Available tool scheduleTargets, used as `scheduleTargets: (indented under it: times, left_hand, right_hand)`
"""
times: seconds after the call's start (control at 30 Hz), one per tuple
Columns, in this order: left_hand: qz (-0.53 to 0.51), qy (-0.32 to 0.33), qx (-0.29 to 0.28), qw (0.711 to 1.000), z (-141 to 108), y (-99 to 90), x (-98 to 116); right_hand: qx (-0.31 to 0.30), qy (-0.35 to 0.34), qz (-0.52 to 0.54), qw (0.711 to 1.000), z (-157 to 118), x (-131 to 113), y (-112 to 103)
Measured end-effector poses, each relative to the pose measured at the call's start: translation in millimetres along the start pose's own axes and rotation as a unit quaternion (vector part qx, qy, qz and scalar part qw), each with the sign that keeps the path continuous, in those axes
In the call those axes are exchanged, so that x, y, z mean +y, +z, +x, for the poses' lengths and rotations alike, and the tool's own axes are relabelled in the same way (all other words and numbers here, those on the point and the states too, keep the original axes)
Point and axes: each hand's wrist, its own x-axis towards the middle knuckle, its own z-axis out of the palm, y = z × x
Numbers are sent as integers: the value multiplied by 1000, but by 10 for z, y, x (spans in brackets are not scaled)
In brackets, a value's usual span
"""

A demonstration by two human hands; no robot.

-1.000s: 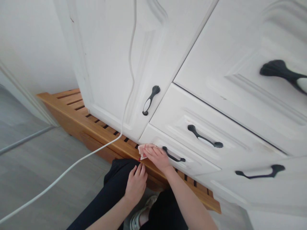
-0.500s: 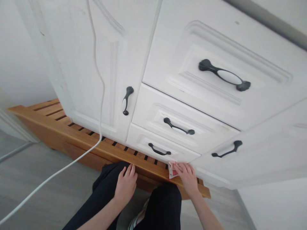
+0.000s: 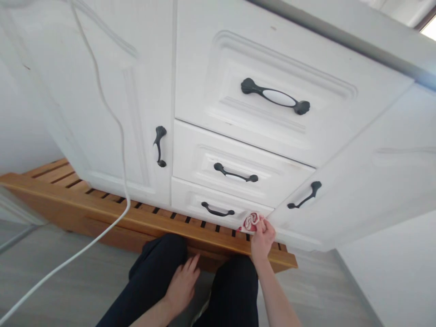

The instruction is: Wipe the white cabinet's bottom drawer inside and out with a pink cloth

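The right hand [image 3: 263, 234] pinches a bunched cloth [image 3: 251, 221]; the left hand [image 3: 183, 282], fingers loosely parted and seemingly empty, lies by the left thigh [image 3: 163, 254]. Ahead stands the white cabinet [image 3: 192, 59], then the slatted wooden bench [image 3: 153, 221] at its foot, then the bottom drawer [image 3: 185, 192] and its dark handle [image 3: 218, 212]. Beside that drawer's lower right corner is the cloth, which 1 second ago sat left of the handle (flatter then, curled now). I'd judge the cloth work has nearly reached the bench's right end.
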Motion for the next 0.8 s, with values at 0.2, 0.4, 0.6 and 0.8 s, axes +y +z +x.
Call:
scheduleTargets:
  times: [0.2,0.4,0.6,0.8]
  left_hand:
    - [-51,2,-160,986,-54,212,-5]
    - [-64,-10,-151,986,-64,290,-22]
    - [-373,-25,80,924,-96,265,-59]
    - [-642,-24,30,766,-311,158,20]
  right_hand:
    - [-163,-42,6,986,-533,-214,-35]
    - [-177,188,214,942,-630,-866,-193]
    - [-186,491,509,682,-1511,-1458,-385]
    - [-178,484,532,672,-1764,-1759,-607]
